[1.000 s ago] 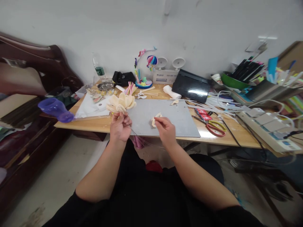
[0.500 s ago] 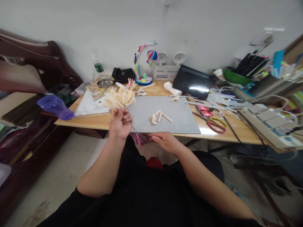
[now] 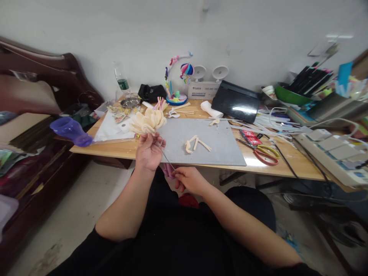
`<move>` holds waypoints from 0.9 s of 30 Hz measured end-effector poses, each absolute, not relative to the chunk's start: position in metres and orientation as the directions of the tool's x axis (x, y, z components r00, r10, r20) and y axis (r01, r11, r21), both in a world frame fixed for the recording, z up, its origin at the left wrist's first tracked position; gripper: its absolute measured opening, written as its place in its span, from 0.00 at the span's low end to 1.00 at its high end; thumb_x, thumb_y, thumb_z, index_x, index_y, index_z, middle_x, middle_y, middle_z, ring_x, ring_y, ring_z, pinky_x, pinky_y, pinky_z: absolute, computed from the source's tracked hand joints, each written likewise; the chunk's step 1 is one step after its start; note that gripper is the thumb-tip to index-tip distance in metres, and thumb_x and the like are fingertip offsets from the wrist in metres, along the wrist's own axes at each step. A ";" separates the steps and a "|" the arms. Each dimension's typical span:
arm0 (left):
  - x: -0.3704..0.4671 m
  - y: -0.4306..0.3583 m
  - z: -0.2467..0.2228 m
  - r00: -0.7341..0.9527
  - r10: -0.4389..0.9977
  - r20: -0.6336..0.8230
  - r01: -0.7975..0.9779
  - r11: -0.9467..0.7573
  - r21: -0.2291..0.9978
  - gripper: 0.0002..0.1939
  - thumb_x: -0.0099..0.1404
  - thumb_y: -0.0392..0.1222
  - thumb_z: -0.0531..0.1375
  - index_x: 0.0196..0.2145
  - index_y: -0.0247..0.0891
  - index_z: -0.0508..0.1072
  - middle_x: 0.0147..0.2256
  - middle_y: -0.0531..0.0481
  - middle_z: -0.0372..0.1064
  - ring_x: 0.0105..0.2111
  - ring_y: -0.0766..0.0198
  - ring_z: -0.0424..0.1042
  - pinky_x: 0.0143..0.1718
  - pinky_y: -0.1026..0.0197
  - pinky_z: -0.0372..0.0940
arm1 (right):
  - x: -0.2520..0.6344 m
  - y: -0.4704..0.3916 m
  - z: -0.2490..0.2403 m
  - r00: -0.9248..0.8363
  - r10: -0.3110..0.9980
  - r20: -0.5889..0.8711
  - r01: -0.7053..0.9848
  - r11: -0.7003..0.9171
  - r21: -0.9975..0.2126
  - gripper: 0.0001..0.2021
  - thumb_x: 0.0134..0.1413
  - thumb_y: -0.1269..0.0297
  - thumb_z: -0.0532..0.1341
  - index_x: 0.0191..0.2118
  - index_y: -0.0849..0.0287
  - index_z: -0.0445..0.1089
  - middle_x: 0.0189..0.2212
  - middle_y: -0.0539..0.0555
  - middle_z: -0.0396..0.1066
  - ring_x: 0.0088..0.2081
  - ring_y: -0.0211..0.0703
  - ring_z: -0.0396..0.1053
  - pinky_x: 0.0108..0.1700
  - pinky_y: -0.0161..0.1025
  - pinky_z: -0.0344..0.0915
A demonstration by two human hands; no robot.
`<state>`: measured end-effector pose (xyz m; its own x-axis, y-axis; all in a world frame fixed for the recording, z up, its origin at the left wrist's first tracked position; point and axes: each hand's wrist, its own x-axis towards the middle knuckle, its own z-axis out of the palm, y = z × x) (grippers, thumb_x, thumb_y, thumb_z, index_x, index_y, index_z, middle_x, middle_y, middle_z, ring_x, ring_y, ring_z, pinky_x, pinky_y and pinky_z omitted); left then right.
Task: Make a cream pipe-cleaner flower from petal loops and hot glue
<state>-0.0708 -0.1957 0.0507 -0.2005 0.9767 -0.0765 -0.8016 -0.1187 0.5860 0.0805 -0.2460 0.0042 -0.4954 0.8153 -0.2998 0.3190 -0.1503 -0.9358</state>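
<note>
A cream-coloured craft flower (image 3: 149, 120) with fuzzy petals is held upright over the table's near left part. My left hand (image 3: 150, 150) is closed around its base, just below the petals. Thin wire stems (image 3: 165, 155) run from the flower down to the right, gathered in a narrow bundle. My right hand (image 3: 189, 179) pinches the lower end of these wires in front of the table edge. Several bent cream pipe-cleaner pieces (image 3: 197, 143) lie on the grey cutting mat (image 3: 224, 149) beyond my hands.
Scissors (image 3: 266, 155) with red and yellow handles rest right of the mat. A white power strip (image 3: 333, 157) with cables lies farther right. A purple vase-like container (image 3: 70, 131) stands left of the wooden table (image 3: 103, 150). A black tray-like object (image 3: 237, 100) leans at the back.
My right hand has moved slightly down and left and closed on the wire ends. The wires, spread apart before, are now drawn together. The flower remains in my left hand.
</note>
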 end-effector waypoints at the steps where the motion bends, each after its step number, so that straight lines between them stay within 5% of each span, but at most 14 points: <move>1: -0.071 -0.195 0.049 -0.206 0.975 -0.077 -0.794 -0.121 0.595 0.07 0.56 0.36 0.63 0.25 0.40 0.66 0.26 0.56 0.72 0.24 0.70 0.70 0.34 0.59 0.67 | 0.081 -0.245 0.005 -0.493 0.815 -0.305 0.304 -0.168 -0.938 0.09 0.54 0.70 0.50 0.34 0.61 0.67 0.18 0.46 0.67 0.14 0.28 0.61 0.18 0.27 0.56; 13: -0.067 -0.193 0.042 -0.133 0.991 0.020 -0.669 -0.105 0.735 0.10 0.54 0.42 0.64 0.34 0.37 0.70 0.34 0.47 0.76 0.28 0.67 0.74 0.36 0.61 0.68 | 0.083 -0.241 0.008 -0.434 0.842 -0.319 0.249 -0.228 -0.941 0.10 0.55 0.71 0.49 0.35 0.61 0.67 0.16 0.44 0.66 0.11 0.26 0.54 0.16 0.27 0.50; 27: -0.072 -0.185 0.037 -0.213 0.976 0.047 -0.463 -0.143 0.875 0.12 0.50 0.44 0.64 0.27 0.32 0.72 0.17 0.53 0.68 0.17 0.70 0.66 0.20 0.67 0.64 | 0.075 -0.240 0.005 -0.469 0.832 -0.297 0.296 -0.168 -0.940 0.12 0.57 0.68 0.48 0.40 0.62 0.67 0.15 0.44 0.63 0.12 0.27 0.53 0.17 0.27 0.50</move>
